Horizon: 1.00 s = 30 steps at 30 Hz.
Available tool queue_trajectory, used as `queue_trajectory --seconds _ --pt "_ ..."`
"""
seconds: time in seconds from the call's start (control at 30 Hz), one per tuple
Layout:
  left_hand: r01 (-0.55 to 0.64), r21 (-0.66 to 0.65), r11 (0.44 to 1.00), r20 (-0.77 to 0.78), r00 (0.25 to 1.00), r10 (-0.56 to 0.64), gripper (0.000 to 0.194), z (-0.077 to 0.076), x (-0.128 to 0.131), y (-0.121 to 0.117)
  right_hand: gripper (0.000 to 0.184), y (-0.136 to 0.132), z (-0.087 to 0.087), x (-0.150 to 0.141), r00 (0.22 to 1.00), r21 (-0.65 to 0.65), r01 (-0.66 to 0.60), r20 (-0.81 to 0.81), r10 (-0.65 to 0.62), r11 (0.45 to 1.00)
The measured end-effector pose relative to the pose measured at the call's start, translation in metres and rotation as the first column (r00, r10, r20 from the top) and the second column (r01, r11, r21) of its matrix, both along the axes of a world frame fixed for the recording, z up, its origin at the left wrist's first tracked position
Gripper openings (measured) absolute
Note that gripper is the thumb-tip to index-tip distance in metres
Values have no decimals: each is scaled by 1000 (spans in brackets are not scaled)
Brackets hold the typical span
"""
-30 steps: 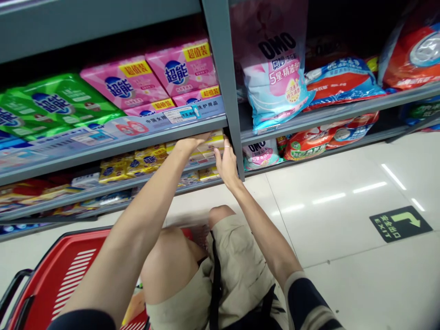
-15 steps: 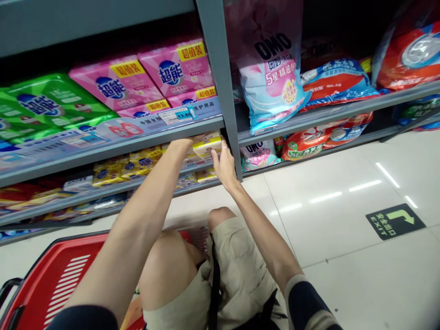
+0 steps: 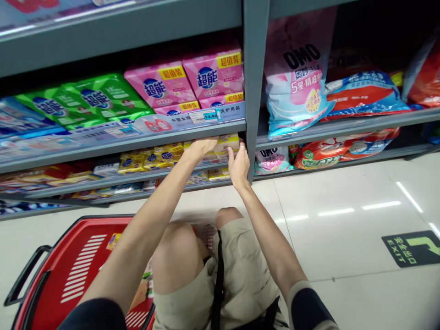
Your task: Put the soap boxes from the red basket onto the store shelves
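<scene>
On the shelf below the pink packs, a pale yellow pack (image 3: 227, 144), which looks like bar soap, sits at the right end of its row. My right hand (image 3: 239, 164) is at that end, thumb across the front and fingers along the right side, curled round the pack's corner. From the left, my left hand (image 3: 203, 147) reaches to the pack's other end. Its fingers are hidden behind the hand and packs, so their grip does not show. More yellow packs (image 3: 163, 156) lie left of my left hand.
Pink packs (image 3: 215, 73) and green packs (image 3: 99, 98) fill the shelf above. Right of the grey upright (image 3: 255, 91) stands an OMO detergent bag (image 3: 297, 87). A red basket (image 3: 82, 247) holding some goods is beside my left knee. An exit sign (image 3: 412, 249) marks the tiled floor.
The view has shifted, so the shelves appear further right and more of the basket shows. Both hands stay at the yellow pack, with little visible change in their hold.
</scene>
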<state>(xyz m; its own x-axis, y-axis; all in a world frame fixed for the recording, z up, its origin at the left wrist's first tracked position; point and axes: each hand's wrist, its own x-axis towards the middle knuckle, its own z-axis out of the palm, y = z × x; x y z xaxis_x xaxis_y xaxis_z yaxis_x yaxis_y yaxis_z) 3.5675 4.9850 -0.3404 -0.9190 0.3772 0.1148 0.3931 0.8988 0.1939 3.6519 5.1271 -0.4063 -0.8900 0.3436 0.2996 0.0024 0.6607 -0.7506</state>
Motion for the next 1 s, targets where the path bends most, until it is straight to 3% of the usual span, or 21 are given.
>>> queue_trajectory --seconds 0.2,0.53,0.8,0.9,1.0 --pt "-209 -188 960 12 977 215 76 -1 52 -27 65 1 -2 1 999 -9 -46 -19 46 999" --pt "-207 -159 965 -15 978 207 72 -11 45 -33 70 -9 -10 -1 1000 -1 1 3 -1 1000" --pt "-190 -169 967 -19 982 190 69 -12 51 -27 70 -4 -17 -4 999 -15 -48 -26 47 999" --pt "-166 -114 980 -24 986 164 62 -11 55 -25 73 1 -14 1 994 -35 -102 -43 101 994" --pt "-72 -1 997 -80 994 72 59 -7 70 -29 73 5 -11 24 983 -23 -163 -87 160 986"
